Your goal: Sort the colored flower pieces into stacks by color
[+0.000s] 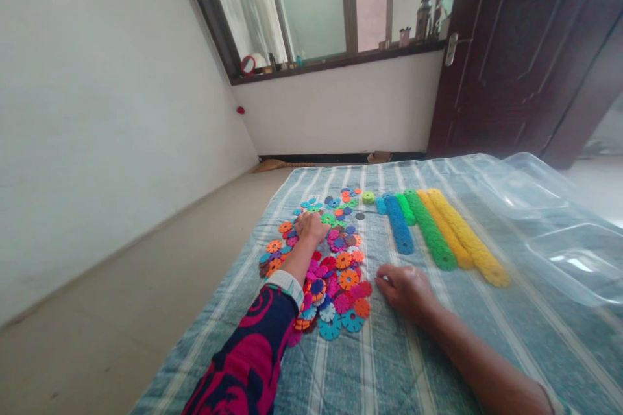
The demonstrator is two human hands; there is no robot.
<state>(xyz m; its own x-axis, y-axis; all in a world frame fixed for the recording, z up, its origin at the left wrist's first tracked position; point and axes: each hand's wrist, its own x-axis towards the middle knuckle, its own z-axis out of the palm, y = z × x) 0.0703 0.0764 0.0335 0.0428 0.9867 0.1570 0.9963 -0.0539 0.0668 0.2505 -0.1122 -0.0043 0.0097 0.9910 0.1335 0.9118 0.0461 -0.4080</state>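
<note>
A spread pile of colourful notched plastic discs [348, 279] lies on the striped cloth. My left hand [312, 225] reaches into the far left part of this pile, its fingers bent down among the discs. Whatever those fingers hold, if anything, is hidden. To the right of the pile, my right hand [403, 288] rests low over the cloth with its fingers curled in, and no disc shows in it. Beyond it lie rows of stacked discs: a blue row [400, 227], a short bright green row [405, 209], a long green row [431, 231] and two yellow rows [470, 240].
Two clear plastic containers [579, 262] sit at the right side of the cloth-covered surface [389, 369]. A small lime green stack [368, 197] is near the far edge. Behind are a dark red door [516, 45] and a windowsill [341, 63] with small items.
</note>
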